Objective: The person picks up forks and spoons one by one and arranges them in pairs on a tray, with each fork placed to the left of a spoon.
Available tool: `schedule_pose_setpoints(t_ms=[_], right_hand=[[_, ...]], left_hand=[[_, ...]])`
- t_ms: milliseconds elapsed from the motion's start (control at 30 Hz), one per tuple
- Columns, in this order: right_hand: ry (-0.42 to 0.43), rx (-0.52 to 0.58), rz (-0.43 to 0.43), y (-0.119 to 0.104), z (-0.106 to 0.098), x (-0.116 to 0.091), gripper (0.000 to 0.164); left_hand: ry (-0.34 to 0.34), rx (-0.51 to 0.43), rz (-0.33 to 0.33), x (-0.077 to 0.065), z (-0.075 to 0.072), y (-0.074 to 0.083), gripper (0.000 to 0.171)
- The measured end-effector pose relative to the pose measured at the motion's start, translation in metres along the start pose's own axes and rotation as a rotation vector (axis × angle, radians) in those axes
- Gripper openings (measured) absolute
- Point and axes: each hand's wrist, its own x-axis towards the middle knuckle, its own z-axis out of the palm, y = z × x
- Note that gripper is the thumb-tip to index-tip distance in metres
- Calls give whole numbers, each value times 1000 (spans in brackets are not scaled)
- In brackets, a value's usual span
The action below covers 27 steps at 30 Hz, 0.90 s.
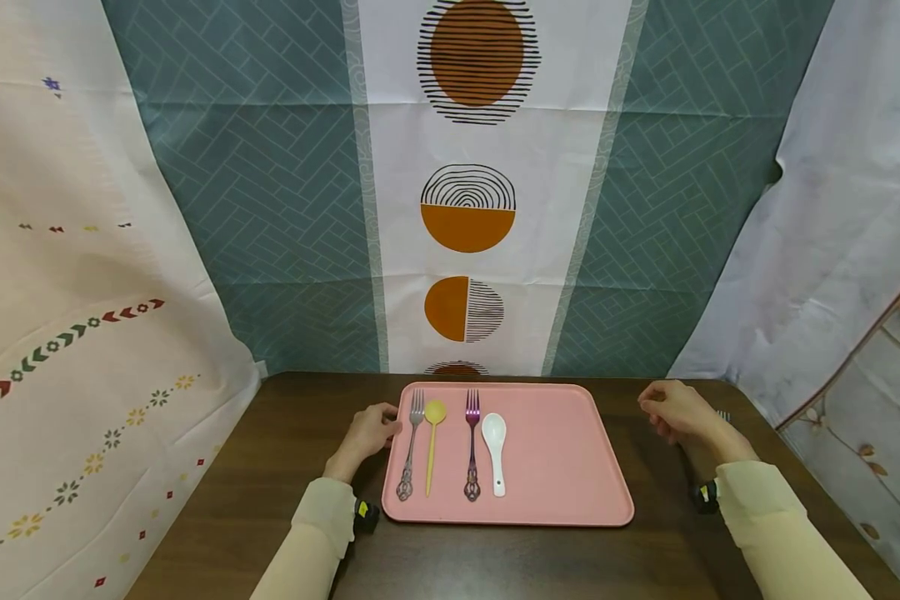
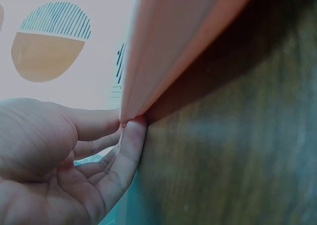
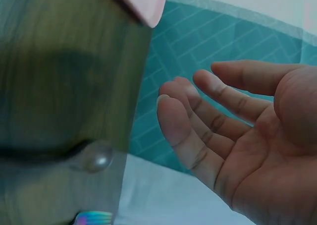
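Nearest the head camera are two pale yellow sleeves (image 1: 300, 542), one on either side of the pink tray (image 1: 562, 454). The tray lies on the brown table (image 1: 270, 483), a little below the middle of that view and between the two hands. The left hand (image 1: 365, 435) pinches the tray's left rim, with the thumb and fingers meeting at the edge.

All on the tray, from its left side toward its middle, lie a silver fork (image 1: 411, 450), a yellow spoon (image 1: 432, 446), a fork with purple tines (image 1: 472, 446) and a white spoon (image 1: 497, 454). They lie side by side, handles toward the tray's near edge.

To the right of the tray, well apart from it, the right hand (image 1: 678, 410) hovers over the table and holds nothing; its fingers are loosely bent and the thumb stands away from them. Below it lie a fork with rainbow tines (image 3: 94, 217) and a thing with a shiny rounded end (image 3: 96, 156), perhaps a spoon; both are only partly visible.

Beyond the tray's far edge hangs a teal cloth (image 1: 270, 208) with a white strip (image 1: 397, 225) bearing orange circles and black lines. Left of the tray hangs a cream patterned cloth (image 1: 82, 367), right of it a white one.
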Motion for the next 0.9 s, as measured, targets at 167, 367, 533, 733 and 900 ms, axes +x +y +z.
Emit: schedule_pose_setpoints(t_ms=[167,367,533,733,900], right_hand=[[26,-51,11,13,-7,-6,20],[89,-140,-4,29,-15,-12,21],[118,-170,-21,38,-23,-16,22],[159,-283,-45,56,-34,-25,23],[167,-279,-45,75,-39,-30,22]], left_hand=[[3,-9,1,1,3,-1,33],[1,-9,2,-2,4,0,34],[8,3,-4,-4,4,1,33],[2,14,-2,-4,6,3,32],[2,17,4,-5,5,4,32]])
